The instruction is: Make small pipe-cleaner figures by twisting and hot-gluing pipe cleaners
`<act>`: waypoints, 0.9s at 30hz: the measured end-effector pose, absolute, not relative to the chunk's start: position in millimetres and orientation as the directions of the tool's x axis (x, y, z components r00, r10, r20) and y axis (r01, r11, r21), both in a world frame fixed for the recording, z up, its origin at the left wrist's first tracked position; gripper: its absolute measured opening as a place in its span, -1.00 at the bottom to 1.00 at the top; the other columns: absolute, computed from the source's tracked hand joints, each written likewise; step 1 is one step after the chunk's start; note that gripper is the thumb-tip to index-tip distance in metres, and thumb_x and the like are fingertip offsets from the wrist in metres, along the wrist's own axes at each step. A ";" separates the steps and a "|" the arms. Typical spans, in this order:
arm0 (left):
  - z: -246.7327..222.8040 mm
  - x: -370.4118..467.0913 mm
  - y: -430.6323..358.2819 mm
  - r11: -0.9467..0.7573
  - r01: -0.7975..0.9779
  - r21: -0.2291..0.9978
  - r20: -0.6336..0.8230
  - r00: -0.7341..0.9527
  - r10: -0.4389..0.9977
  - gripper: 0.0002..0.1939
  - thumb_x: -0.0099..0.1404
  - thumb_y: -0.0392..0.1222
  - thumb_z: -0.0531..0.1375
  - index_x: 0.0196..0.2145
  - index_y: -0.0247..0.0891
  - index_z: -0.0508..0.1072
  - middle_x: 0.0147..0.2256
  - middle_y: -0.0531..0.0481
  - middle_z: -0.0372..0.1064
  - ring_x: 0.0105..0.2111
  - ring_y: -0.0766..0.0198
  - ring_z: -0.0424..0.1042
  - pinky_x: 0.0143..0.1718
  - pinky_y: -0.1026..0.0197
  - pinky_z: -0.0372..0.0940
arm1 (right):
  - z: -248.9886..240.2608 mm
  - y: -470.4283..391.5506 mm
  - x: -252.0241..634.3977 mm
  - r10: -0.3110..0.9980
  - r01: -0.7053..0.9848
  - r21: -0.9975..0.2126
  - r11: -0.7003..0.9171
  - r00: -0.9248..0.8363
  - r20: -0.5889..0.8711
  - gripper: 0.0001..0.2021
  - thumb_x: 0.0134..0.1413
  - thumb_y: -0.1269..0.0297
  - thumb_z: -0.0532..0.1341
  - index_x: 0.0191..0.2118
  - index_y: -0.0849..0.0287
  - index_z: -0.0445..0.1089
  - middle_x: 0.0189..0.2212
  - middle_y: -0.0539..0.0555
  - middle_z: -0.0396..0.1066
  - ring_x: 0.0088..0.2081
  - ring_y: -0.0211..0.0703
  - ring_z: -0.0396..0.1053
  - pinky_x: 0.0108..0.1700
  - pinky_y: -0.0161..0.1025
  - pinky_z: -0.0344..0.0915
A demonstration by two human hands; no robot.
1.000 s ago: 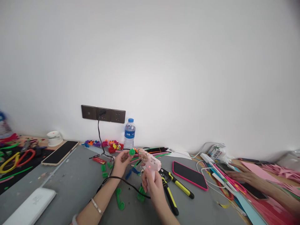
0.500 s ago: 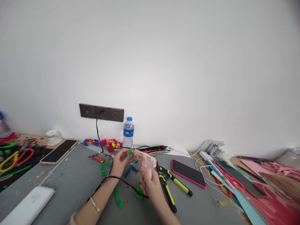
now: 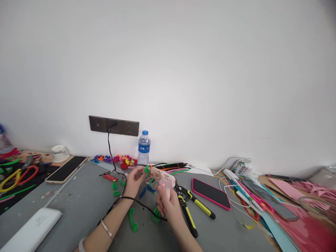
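Observation:
My left hand (image 3: 134, 182) pinches a small green fuzzy piece (image 3: 147, 170) between its fingertips. My right hand (image 3: 168, 203) is wrapped round the handle of a pink glue gun (image 3: 163, 177), which has a lit red dot on its side. The gun's nozzle end points left and meets the green piece; the exact contact is too small to tell. A black cord (image 3: 141, 204) crosses over my left wrist. Green curled pieces (image 3: 133, 221) lie below my hands, and small blue pieces (image 3: 142, 193) lie between them.
Yellow-black pliers (image 3: 189, 206) and a pink-cased phone (image 3: 211, 193) lie right of my right hand. A water bottle (image 3: 144, 148) stands by the wall. At left are a phone (image 3: 67, 169), a white power bank (image 3: 33, 229) and scissors (image 3: 26, 175). Another person's hand shows at far right.
The glue gun has tilted slightly in my right hand. My left hand has hardly moved. At the far right, the other person's hand has drawn back toward the edge.

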State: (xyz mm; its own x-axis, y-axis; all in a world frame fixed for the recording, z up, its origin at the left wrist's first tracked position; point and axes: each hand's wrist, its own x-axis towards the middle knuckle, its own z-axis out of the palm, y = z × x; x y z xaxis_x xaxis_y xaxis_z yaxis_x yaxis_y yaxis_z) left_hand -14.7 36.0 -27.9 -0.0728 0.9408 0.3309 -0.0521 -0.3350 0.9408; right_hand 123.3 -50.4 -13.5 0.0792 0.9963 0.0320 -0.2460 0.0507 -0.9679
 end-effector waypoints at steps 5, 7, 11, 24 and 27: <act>-24.8 -14.3 34.3 -0.351 -0.050 0.935 0.347 -0.076 0.935 -0.71 0.02 -0.04 0.31 -0.34 -0.28 0.54 -0.31 -0.14 0.56 -0.27 0.05 0.52 -0.24 0.10 0.42 | -13.9 -49.2 123.3 0.994 -0.251 -0.966 0.067 0.096 0.044 -0.54 -0.01 -0.19 0.20 -0.43 0.17 0.21 -0.77 -0.22 0.03 -0.81 -0.47 -0.09 -0.78 -0.46 -0.14; -24.2 -14.1 33.9 -0.358 -0.049 0.932 0.354 -0.072 0.932 -0.73 0.04 -0.05 0.30 -0.35 -0.28 0.54 -0.33 -0.14 0.56 -0.27 0.06 0.52 -0.24 0.11 0.41 | -14.0 -48.8 123.5 0.994 -0.248 -0.966 0.067 0.095 0.044 -0.54 -0.02 -0.19 0.21 -0.42 0.17 0.23 -0.77 -0.22 0.03 -0.81 -0.46 -0.09 -0.79 -0.45 -0.15; -24.2 -14.3 33.7 -0.359 -0.047 0.932 0.354 -0.082 0.932 -0.72 0.03 -0.03 0.31 -0.36 -0.29 0.55 -0.34 -0.13 0.56 -0.29 0.07 0.52 -0.26 0.12 0.42 | -14.6 -48.2 124.5 0.993 -0.245 -0.966 0.085 0.101 0.062 -0.55 -0.02 -0.19 0.21 -0.44 0.15 0.24 -0.78 -0.20 0.03 -0.81 -0.44 -0.10 -0.79 -0.42 -0.17; -25.6 -13.6 34.5 -0.359 -0.030 0.933 0.354 -0.115 0.928 -0.70 0.01 0.01 0.31 -0.36 -0.26 0.55 -0.36 -0.11 0.55 -0.31 0.08 0.50 -0.30 0.15 0.41 | -15.2 -49.7 123.7 0.994 -0.236 -0.970 0.061 0.100 0.038 -0.56 -0.01 -0.18 0.21 -0.48 0.12 0.18 -0.77 -0.19 0.05 -0.81 -0.44 -0.08 -0.78 -0.41 -0.14; -26.2 -14.4 35.2 -0.353 -0.029 0.935 0.347 -0.114 0.931 -0.70 0.01 0.00 0.32 -0.37 -0.27 0.55 -0.37 -0.10 0.54 -0.32 0.10 0.50 -0.33 0.17 0.41 | -14.9 -50.3 122.9 0.994 -0.225 -0.972 0.067 0.094 0.047 -0.57 0.02 -0.16 0.19 -0.50 0.13 0.17 -0.78 -0.19 0.04 -0.81 -0.44 -0.08 -0.77 -0.42 -0.15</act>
State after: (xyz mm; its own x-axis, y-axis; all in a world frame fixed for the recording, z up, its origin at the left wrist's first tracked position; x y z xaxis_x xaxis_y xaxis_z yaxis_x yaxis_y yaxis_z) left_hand -14.4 35.2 -26.2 -0.1138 0.9308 0.3473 -0.0288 -0.3525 0.9354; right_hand 122.9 -50.3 -14.9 0.0937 0.9945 0.0470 -0.2247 0.0671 -0.9721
